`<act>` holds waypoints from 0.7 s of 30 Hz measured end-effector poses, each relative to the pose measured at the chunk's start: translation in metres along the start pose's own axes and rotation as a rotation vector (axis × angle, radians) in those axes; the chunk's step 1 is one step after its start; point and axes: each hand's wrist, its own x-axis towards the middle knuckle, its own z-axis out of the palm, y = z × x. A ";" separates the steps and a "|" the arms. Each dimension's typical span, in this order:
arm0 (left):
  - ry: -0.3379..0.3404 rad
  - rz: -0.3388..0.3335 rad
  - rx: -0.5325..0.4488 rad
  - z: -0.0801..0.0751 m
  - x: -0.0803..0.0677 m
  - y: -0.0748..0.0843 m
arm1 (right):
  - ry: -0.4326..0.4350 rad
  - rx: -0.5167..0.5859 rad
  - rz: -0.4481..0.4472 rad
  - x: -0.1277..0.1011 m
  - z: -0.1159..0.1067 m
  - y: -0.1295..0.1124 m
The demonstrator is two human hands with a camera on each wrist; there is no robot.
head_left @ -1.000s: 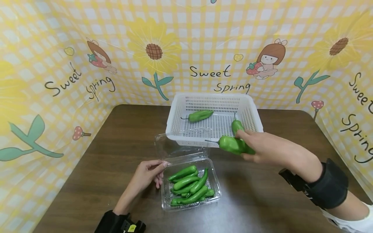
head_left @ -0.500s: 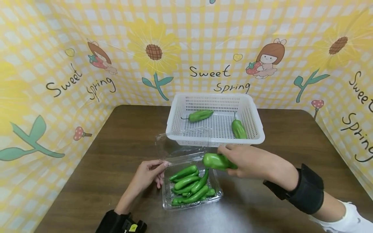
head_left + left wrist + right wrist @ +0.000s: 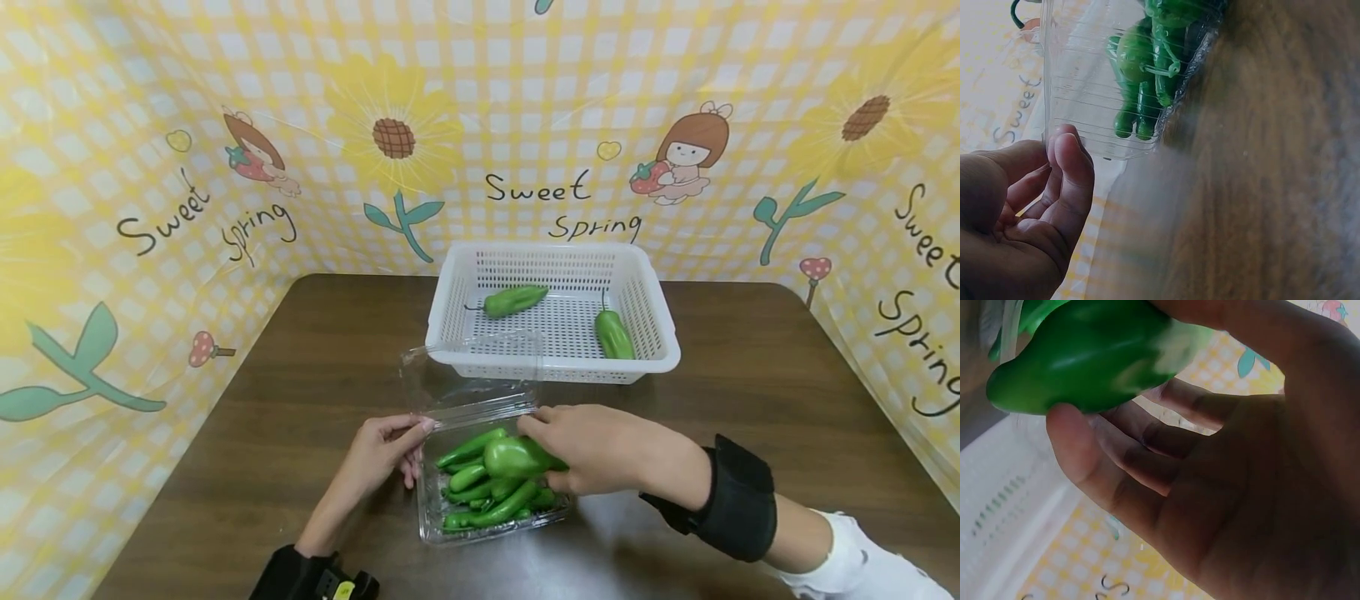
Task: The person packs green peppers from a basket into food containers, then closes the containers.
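My left hand point(image 3: 377, 452) pinches the left rim of a clear plastic clamshell box point(image 3: 425, 512) between thumb and fingers; the left wrist view shows the fingertips on its ribbed edge. Inside the box lie several slim green chili peppers point(image 3: 491, 513). Over them my right hand point(image 3: 603, 448) holds a larger, glossy green pepper point(image 3: 516, 457), with fingers and thumb around its far end. Up close in the right wrist view, the same pepper point(image 3: 1097, 359) lies between thumb and fingertips. Whether it touches the chilies below, I cannot tell.
Behind the box stands a white perforated basket point(image 3: 660, 354). Two green peppers lie apart in it, one at the left point(image 3: 515, 301) and one at the right point(image 3: 615, 335). The box's raised clear lid point(image 3: 468, 387) leans back towards the basket, all on a brown wooden table point(image 3: 300, 367).
My right hand has carried the green pepper from the basket's front right corner, left and towards me, to above the clear box. The left hand has stayed at the box's rim.
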 end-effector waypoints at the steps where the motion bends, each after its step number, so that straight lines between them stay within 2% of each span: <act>1: -0.001 -0.001 -0.002 0.000 0.000 0.000 | -0.009 -0.004 -0.005 0.002 0.001 -0.002; 9: -0.035 -0.027 -0.062 0.000 0.000 -0.003 | -0.044 -0.075 -0.073 0.020 0.013 -0.019; 14: -0.062 -0.031 -0.113 0.001 0.000 -0.003 | -0.080 -0.111 -0.086 0.029 0.020 -0.027; 21: -0.063 -0.039 -0.126 0.000 0.000 -0.002 | -0.101 -0.130 -0.085 0.034 0.027 -0.031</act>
